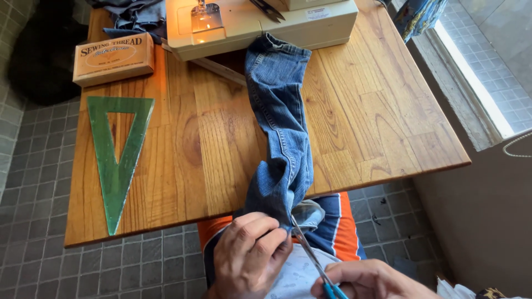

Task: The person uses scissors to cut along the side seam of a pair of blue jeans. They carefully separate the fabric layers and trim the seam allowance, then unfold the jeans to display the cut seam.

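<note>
The person's left hand [250, 254] is closed on the near end of a strip of faded blue denim [280, 133], thumb and fingers pinching the bunched cloth just past the table's front edge. The right hand [370, 281], low in the view and partly cut off by the frame, is closed around the blue handles of a pair of scissors [311, 256]; the thin metal blades angle up and to the left, and their tips meet the denim right beside the left hand's fingertips. The denim is a long, narrow piece with stitched seams and a worn, lighter face, lying crumpled and twisted from the table's front edge back to the base of a cream sewing machine [260, 25]. The table [382, 116] is made of warm, varnished wooden strips with visible grain. On its left part lies a flat, translucent green triangle ruler [104, 166] with a triangular cutout, its long point towards the person. Behind it sits a tan cardboard box [113, 57]. The floor around is small grey square tiles.
</note>
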